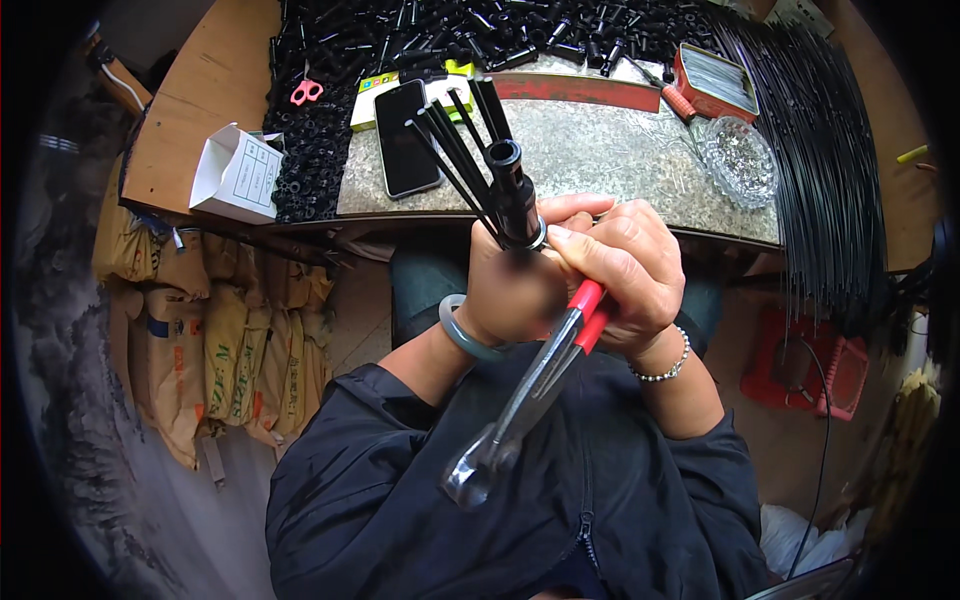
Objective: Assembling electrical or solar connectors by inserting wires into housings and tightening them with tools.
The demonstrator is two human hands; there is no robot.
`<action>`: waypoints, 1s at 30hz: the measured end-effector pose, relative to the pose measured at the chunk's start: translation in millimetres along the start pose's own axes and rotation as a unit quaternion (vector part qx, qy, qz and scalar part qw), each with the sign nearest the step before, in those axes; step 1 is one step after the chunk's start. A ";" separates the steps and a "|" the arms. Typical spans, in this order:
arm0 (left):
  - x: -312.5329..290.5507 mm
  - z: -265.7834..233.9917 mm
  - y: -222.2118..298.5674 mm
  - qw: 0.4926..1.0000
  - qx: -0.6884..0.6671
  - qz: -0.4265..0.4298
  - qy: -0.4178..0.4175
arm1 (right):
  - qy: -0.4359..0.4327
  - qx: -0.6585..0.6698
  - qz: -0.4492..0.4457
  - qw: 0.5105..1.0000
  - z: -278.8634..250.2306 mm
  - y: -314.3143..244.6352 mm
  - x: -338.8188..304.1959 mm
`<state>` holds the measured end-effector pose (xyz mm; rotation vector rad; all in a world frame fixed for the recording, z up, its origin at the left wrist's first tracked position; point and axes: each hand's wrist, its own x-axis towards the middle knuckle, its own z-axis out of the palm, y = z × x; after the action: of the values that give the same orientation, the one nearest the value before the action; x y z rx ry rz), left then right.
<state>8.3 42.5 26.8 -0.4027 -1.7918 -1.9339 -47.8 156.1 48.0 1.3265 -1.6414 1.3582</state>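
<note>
Just in front of the table edge, my left hand [487, 300] is closed around a black tubular part [515, 205], whose hollow end points up, and a fan of several thin black rods [455, 165] rises beside it. My right hand [638, 262] meets it at the part's lower rim, with thumb and fingers pinched against a shiny ring-like edge. Whether they hold some small piece there is hidden. Tucked in the same right hand is a pair of pliers [535, 375] with red grips, its metal jaws hanging toward my jacket.
Black tubular parts [450, 30] heap up at the back; long black rods [810, 150] lie right. A glass dish [740, 160], a red tin [716, 80], a phone [405, 140], pink scissors [307, 92] and a white box [238, 172] surround the work surface. Sacks [230, 350] stand left.
</note>
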 end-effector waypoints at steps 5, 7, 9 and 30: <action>2.3 -1.6 3.9 0.999 0.051 0.013 -0.014 | -0.052 0.012 -0.005 0.999 -11.7 3.6 15.2; 0.5 0.1 12.5 0.975 -0.096 -0.192 0.048 | -0.077 0.050 0.027 0.995 -15.2 8.8 18.9; 4.9 -5.4 22.4 0.986 -0.016 -0.163 0.016 | -0.096 0.084 0.123 0.984 -18.6 11.8 21.7; 18.6 -13.8 9.2 0.975 -0.058 -0.197 0.087 | -0.458 0.172 0.451 0.746 -91.7 -16.4 35.6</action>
<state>-1.2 26.0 42.7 0.0964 -1.7483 -2.2665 -55.1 233.1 111.0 1.6126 -3.1282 1.6861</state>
